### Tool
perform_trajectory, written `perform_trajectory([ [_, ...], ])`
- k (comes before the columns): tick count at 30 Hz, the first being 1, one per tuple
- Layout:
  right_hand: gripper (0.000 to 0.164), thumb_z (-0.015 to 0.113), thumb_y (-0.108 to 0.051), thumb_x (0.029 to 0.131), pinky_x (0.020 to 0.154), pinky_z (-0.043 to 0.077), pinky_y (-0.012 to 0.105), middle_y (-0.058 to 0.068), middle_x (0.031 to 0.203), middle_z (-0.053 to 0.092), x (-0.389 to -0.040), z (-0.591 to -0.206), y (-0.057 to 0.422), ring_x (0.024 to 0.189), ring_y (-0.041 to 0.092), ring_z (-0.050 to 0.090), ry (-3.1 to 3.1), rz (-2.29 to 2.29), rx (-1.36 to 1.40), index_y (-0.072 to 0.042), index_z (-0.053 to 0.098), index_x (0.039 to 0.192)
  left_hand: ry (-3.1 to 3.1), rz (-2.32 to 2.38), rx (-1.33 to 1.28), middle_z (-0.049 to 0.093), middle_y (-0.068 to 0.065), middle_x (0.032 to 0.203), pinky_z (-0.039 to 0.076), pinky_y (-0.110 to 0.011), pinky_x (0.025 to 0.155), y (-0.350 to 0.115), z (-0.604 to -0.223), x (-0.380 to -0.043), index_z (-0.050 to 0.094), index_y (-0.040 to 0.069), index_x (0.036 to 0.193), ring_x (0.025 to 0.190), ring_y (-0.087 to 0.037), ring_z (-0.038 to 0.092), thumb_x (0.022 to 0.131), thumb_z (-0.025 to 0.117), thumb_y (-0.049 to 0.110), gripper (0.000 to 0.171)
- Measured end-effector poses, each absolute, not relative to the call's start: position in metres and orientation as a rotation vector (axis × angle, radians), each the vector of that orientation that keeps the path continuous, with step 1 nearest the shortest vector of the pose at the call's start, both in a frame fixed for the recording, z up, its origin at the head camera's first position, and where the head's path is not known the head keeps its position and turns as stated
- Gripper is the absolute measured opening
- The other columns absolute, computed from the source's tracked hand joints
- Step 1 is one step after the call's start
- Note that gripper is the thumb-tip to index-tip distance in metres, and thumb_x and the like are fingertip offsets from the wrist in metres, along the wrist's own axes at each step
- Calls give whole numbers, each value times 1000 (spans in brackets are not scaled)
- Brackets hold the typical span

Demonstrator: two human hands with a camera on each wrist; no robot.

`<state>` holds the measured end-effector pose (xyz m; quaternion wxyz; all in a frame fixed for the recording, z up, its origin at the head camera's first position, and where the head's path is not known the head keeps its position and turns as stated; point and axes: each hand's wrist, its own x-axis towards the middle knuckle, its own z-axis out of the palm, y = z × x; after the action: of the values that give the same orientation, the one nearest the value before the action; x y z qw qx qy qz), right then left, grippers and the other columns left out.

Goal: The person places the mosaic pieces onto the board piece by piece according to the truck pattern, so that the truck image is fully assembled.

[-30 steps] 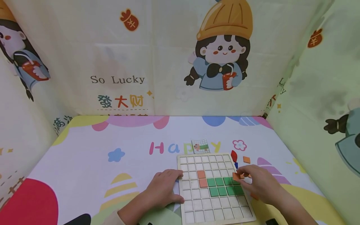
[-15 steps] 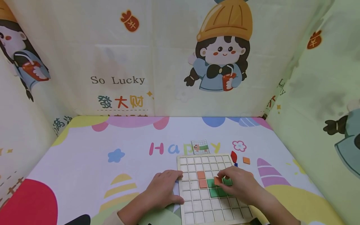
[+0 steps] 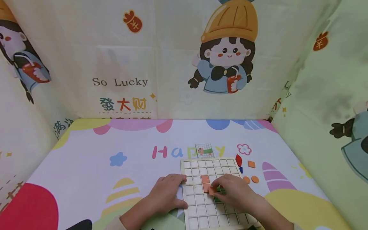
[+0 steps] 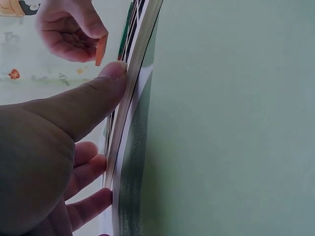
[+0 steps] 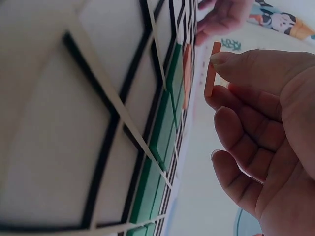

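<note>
An orange square tile [image 3: 212, 191] is pinched between the thumb and a finger of the right hand [image 3: 235, 194], and in the right wrist view it is seen nearly edge-on, held clear of the wooden grid board [image 3: 200, 210]. The remaining fingers of that hand are loosely bent. From the head view, the tile is seen over the board, near the lower of two salmon tiles [image 3: 205, 179], which are set in neighbouring cells of one column. Green tiles [image 3: 217, 199] are laid in cells to the right of them, partly covered by the right hand.

By the left hand [image 3: 165, 193] nothing is gripped; its fingers are spread and relaxed, and the board's left edge is touched by the thumb and fingertips.

Just beyond the board's far edge, a small picture card [image 3: 205, 150] is placed on the desk [image 3: 86, 166]. Along the right side, a red leaf-shaped piece [image 3: 239, 160], a blue piece [image 3: 241, 170], a loose orange square [image 3: 251, 164] and two orange discs [image 3: 255, 179] are laid out. The desk is covered with a colourful print, and behind it a pale cloth [image 3: 172, 57] with cartoon figures is hung.
</note>
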<state>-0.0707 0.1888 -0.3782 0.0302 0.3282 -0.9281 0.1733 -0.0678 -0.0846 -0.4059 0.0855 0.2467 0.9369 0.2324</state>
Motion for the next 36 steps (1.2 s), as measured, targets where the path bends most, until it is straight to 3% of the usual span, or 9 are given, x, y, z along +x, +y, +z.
perform_trajectory([
  [7,15,82,-22,84,76,53,31,-19,89,62,-69,-384,185,84,5,60,-2898,521,1037,-20,72,95,2799,705,751,56,1,130,39,-49,99,-85,-406,-68,53,14,133,128,-23,47,76,84,51,75],
  [14,11,81,-23,84,72,51,29,-20,84,59,-67,-384,180,78,2,54,-2966,497,1034,-23,72,90,2802,709,748,57,1,130,39,-49,99,-84,-405,-66,53,13,133,128,-23,48,77,83,50,73],
  [36,9,82,-23,83,69,50,28,-17,81,62,-63,-385,180,73,0,54,-2915,497,1106,-20,75,89,2804,706,736,57,1,129,40,-50,100,-84,-404,-67,53,13,132,128,-23,48,76,84,50,73],
])
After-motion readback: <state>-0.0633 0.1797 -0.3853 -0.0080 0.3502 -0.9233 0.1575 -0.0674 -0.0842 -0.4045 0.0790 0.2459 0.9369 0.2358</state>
